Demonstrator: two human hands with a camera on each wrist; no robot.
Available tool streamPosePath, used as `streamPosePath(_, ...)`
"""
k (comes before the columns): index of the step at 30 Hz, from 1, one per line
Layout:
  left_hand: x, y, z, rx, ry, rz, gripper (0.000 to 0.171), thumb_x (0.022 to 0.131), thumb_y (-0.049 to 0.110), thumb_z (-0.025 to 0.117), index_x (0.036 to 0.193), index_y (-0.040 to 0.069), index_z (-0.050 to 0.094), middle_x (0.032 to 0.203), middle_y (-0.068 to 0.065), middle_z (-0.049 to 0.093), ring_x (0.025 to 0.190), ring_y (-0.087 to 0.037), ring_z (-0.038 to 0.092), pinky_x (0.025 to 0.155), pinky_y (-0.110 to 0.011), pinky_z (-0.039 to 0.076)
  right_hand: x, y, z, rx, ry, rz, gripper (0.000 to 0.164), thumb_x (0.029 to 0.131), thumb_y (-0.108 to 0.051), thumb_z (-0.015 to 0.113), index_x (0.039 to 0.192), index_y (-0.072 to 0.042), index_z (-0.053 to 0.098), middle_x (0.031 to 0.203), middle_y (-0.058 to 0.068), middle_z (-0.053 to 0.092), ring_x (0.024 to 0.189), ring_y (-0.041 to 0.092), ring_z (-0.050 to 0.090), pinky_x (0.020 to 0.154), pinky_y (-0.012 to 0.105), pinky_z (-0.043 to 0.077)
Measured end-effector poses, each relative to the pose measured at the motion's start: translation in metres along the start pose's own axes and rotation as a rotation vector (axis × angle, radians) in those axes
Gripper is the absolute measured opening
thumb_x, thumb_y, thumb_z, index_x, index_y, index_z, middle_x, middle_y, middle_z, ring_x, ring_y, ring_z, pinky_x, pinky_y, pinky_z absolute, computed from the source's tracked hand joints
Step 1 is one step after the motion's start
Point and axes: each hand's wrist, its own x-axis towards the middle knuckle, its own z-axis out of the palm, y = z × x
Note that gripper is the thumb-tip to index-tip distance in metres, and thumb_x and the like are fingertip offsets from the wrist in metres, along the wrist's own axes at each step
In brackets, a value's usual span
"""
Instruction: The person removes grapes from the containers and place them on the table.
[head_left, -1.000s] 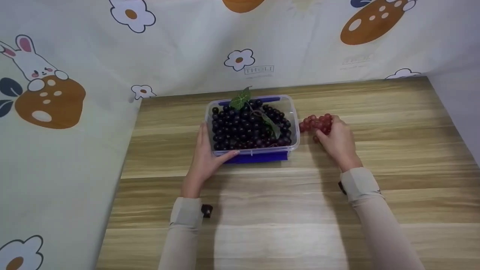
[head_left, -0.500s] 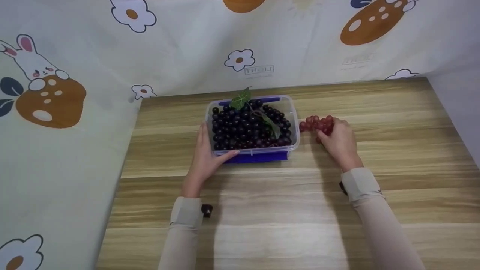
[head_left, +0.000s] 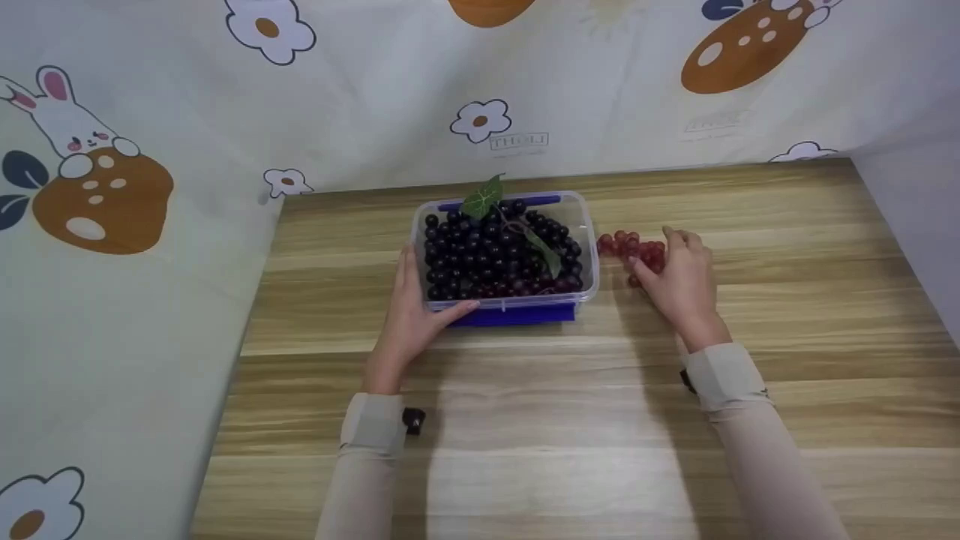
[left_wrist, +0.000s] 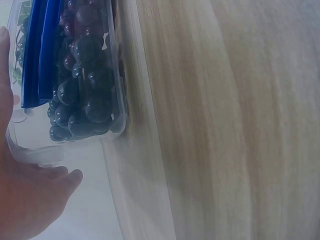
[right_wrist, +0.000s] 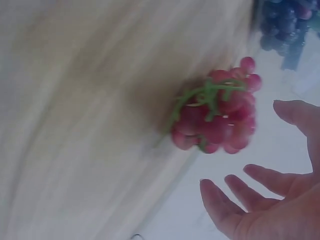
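A clear plastic container (head_left: 505, 303) with blue clips holds dark grapes (head_left: 480, 259), some reddish ones, and green leaves (head_left: 482, 197). My left hand (head_left: 409, 315) rests at its front left corner, straight fingers along the left side and thumb along the front rim. In the left wrist view, the container wall (left_wrist: 117, 110) stands beside that hand (left_wrist: 30, 200). Right of the container, a bunch of red grapes (head_left: 634, 251) lies on the table, its green stem (right_wrist: 212, 95) showing in the right wrist view. My right hand (right_wrist: 270, 200) is spread beside the bunch, fingers apart from it.
The wood-grain table (head_left: 525, 420) carries the container near its back edge. A printed cloth (head_left: 360, 112) with flowers and a rabbit hangs behind and at the left. A pale wall (head_left: 919, 202) borders the right side.
My right hand has loosened from the red grapes, its fingers straightening and drawing slightly right. The bunch has settled on the table beside the container. My left hand and the container stay put.
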Motion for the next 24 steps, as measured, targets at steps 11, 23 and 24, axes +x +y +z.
streamPosePath(11,-0.001,0.001,-0.002,-0.007,0.004,-0.01,0.136,0.083,0.057,0.087,0.169,0.004,-0.004,0.177,-0.019,-0.003,0.164,-0.033,0.004,0.133,-0.048,0.014,-0.008,-0.045,-0.011,0.099,-0.048,-0.2,0.06,0.098,-0.016,0.076,0.146,0.012,0.054,0.146,0.036,0.054,0.137,0.052,0.05,0.119,0.061,0.04)
streamPosePath(23,0.0,0.001,-0.001,-0.003,-0.002,-0.002,0.135,0.084,0.056,0.086,0.169,0.003,-0.006,0.177,-0.018,-0.005,0.164,-0.032,0.001,0.133,-0.048,0.013,-0.013,-0.089,-0.005,0.125,-0.368,-0.422,0.033,0.1,-0.011,0.075,0.129,0.003,0.071,0.125,0.023,0.072,0.113,0.04,0.069,0.097,0.055,0.057)
streamPosePath(24,0.0,0.001,-0.001,-0.002,-0.002,-0.005,0.135,0.084,0.056,0.086,0.169,0.003,-0.006,0.177,-0.018,-0.005,0.164,-0.032,0.001,0.133,-0.048,0.013,-0.013,-0.092,-0.003,0.117,-0.395,-0.435,0.033,0.1,-0.011,0.075,0.13,0.003,0.071,0.126,0.022,0.072,0.114,0.039,0.069,0.098,0.054,0.057)
